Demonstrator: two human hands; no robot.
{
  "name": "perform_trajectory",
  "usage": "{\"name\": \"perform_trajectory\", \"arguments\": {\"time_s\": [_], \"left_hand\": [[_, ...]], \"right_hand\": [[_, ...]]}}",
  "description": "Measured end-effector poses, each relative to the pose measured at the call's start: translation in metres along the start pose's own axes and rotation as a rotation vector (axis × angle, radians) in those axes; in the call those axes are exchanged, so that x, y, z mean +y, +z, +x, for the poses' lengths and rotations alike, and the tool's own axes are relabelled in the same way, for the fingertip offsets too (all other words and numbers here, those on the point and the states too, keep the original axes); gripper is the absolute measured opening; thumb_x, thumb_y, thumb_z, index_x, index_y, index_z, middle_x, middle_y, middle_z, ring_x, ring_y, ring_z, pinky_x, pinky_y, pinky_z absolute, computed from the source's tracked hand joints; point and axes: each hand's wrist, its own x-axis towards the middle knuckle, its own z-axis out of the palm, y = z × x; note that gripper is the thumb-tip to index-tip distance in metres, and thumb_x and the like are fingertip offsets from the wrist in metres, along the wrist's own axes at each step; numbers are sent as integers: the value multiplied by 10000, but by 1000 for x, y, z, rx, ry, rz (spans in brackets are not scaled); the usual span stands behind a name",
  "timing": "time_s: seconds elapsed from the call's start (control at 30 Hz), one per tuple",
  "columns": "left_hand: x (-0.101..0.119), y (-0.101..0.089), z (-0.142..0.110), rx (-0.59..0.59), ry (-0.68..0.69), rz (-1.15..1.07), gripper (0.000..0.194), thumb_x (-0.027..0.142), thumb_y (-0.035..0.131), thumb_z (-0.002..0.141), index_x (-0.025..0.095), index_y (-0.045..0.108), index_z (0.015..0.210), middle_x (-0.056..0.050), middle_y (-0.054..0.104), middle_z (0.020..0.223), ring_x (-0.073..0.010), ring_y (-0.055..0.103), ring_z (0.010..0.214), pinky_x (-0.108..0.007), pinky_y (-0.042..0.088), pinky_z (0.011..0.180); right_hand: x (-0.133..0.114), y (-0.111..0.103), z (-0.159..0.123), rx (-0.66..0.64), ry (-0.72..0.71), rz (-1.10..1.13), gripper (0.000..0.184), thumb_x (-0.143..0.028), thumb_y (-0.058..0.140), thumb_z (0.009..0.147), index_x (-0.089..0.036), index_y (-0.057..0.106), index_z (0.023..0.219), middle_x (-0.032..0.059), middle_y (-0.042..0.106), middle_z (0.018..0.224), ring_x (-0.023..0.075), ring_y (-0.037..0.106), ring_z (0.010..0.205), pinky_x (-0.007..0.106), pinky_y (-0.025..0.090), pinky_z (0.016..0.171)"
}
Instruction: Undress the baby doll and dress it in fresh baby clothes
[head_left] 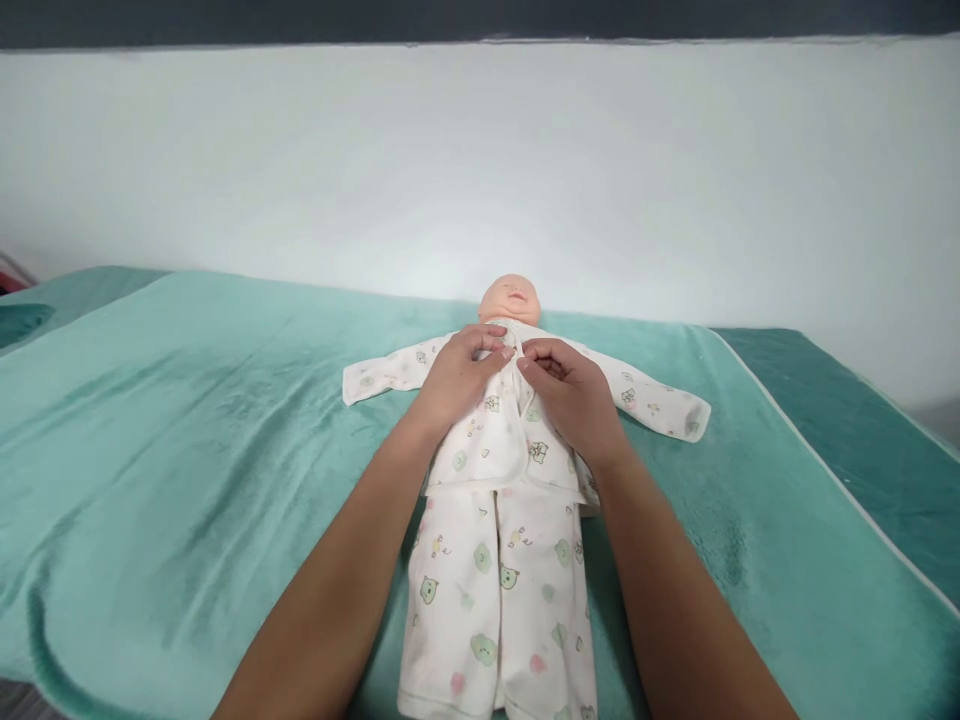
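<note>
A baby doll (511,300) lies on its back, its head toward the wall. It wears a white, animal-print baby jacket (480,445) and matching baby trousers (454,590). The jacket's sleeves stretch out to both sides. On the upper chest, my left hand (469,375) has its thumb and fingers closed at the edge of the jacket's front. Right beside it, my right hand (570,390) pinches the other edge with curled fingers. Below my hands the front panels overlap, with a small gap near my right hand. My fingers partly hide the fastening between them.
A teal plush blanket (187,480) lies under the doll, wrinkled on the left. Its pale-edged border runs along the right over a darker teal cover (862,440). A white wall (300,170) stands directly behind the doll's head.
</note>
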Motion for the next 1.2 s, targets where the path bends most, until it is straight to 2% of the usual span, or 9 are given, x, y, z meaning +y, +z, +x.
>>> {"name": "perform_trajectory", "arguments": {"time_s": [0.07, 0.13, 0.33, 0.5, 0.57, 0.63, 0.77, 1.0, 1.2], "left_hand": [[2, 0, -1, -13, -27, -11, 169, 335, 642, 884, 206, 670, 778, -7, 603, 1385, -208, 656, 1011, -261, 453, 555], [3, 0, -2, -25, -39, -17, 192, 346, 637, 887, 201, 670, 766, -11, 597, 1387, -209, 651, 1012, -246, 423, 510], [6, 1, -3, -35, -24, 1, 270, 389, 614, 902, 190, 664, 729, -50, 595, 1365, -246, 624, 1108, -258, 466, 558], [6, 2, -2, -29, -26, 27, 293, 435, 654, 869, 191, 665, 707, -58, 591, 1353, -249, 640, 1055, -269, 469, 546], [6, 3, -2, -14, -25, 52, 261, 389, 650, 871, 192, 668, 701, -51, 596, 1345, -241, 641, 1053, -291, 513, 634], [5, 4, 0, 8, -2, 99, 214, 323, 638, 868, 194, 675, 702, -42, 616, 1319, -239, 631, 1092, -332, 538, 818], [3, 5, 1, 22, 28, 150, 128, 264, 647, 838, 204, 701, 739, -28, 630, 1311, -250, 612, 1155, -406, 447, 1071], [4, 3, -2, 27, 29, 163, 54, 222, 661, 782, 216, 688, 735, -7, 637, 1327, -262, 615, 1154, -395, 488, 996], [1, 7, -2, 77, 112, 251, 59, 197, 636, 769, 209, 659, 716, -29, 670, 1279, -253, 633, 1138, -402, 485, 977]], "right_hand": [[-1, -1, 0, -15, -24, -35, 68, -257, 644, 847, -213, 652, 796, 17, 656, 920, 160, 555, 790, 299, 440, 719], [-1, -1, 1, -26, -49, -89, 64, -236, 651, 840, -216, 658, 779, 17, 651, 916, 161, 554, 787, 302, 441, 720], [-2, 1, 1, -21, -55, -145, 111, -223, 663, 837, -221, 673, 726, 18, 644, 934, 156, 565, 776, 318, 453, 748], [-1, 2, 1, -24, -26, -139, 92, -239, 685, 820, -237, 725, 737, 26, 654, 978, 176, 606, 856, 341, 471, 827], [-1, 2, 1, -26, -10, -128, 80, -249, 697, 812, -240, 739, 743, 26, 652, 977, 180, 613, 875, 347, 473, 851], [0, 1, 1, -33, 13, -102, 67, -262, 711, 805, -241, 744, 750, 26, 653, 984, 181, 616, 882, 348, 475, 857], [1, -4, 1, -65, 43, -59, 64, -256, 709, 809, -238, 744, 759, 24, 657, 1014, 177, 618, 913, 339, 473, 866], [6, -10, 0, -105, 49, 15, 118, -303, 683, 842, -235, 750, 772, 35, 666, 1088, 196, 620, 1011, 346, 465, 900], [11, -7, 0, -87, 14, 49, 74, -298, 703, 815, -232, 728, 790, 41, 668, 1113, 203, 616, 1056, 360, 466, 955]]}}
